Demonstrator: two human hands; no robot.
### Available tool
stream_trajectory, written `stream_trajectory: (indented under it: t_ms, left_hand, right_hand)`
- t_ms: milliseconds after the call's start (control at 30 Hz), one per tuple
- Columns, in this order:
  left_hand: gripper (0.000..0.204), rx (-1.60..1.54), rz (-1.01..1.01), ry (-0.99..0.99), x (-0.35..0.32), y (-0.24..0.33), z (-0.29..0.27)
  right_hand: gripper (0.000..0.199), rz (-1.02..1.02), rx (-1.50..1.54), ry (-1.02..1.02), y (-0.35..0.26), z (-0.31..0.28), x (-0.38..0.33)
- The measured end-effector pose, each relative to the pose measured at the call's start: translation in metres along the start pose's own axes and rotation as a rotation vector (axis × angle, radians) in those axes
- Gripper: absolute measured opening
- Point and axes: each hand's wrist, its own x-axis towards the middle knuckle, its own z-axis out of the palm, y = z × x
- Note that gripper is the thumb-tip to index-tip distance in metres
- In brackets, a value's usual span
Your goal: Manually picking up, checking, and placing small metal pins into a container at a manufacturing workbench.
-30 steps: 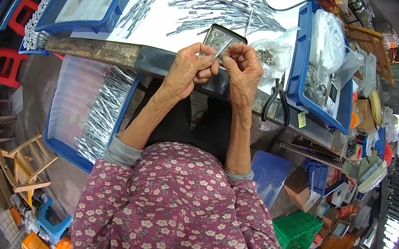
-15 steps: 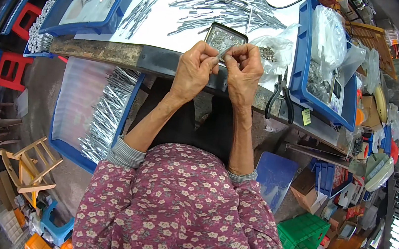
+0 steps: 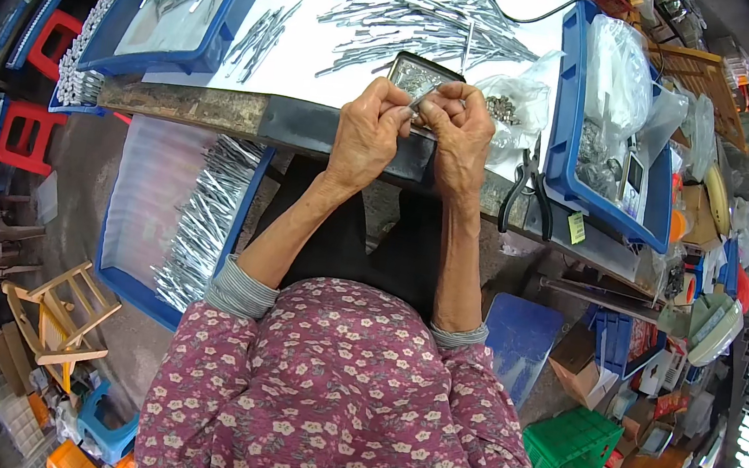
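Note:
Fingertips of my left hand (image 3: 368, 132) and my right hand (image 3: 459, 140) meet above the table's near edge. Both are closed in a pinch on a thin silver metal rod (image 3: 422, 96), which slants up between them; most of it is covered by the fingers. Just behind my hands lies a small dark-rimmed tray (image 3: 404, 65) holding tiny shiny parts. A large heap of similar metal rods (image 3: 420, 15) spreads across the white table top beyond, with a smaller bunch (image 3: 263, 38) to the left.
Black-handled pliers (image 3: 529, 192) hang over the table edge at right, near a clear bag of small metal parts (image 3: 502, 109). Blue trays (image 3: 653, 233) flank the work area. Below left, another blue tray (image 3: 135, 296) contains many rods. A wooden stool (image 3: 65, 318) stands on the floor.
My right fingers have shifted slightly around the rod, and more of the rod shows between my hands. The whole view has moved a little.

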Motion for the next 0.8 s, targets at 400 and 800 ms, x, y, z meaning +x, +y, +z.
stream_trajectory:
  t_ms: [400,800]
  left_hand:
    - [0.003,0.276,0.131,0.013,0.003,-0.001,0.002]
    - [0.004,0.290,0.208,0.032,0.004,-0.007,0.003]
  right_hand:
    - [0.026,-0.006,0.142,0.051,0.009,0.002,0.003]
    - [0.031,0.033,0.214,0.044,0.013,0.003,0.005]
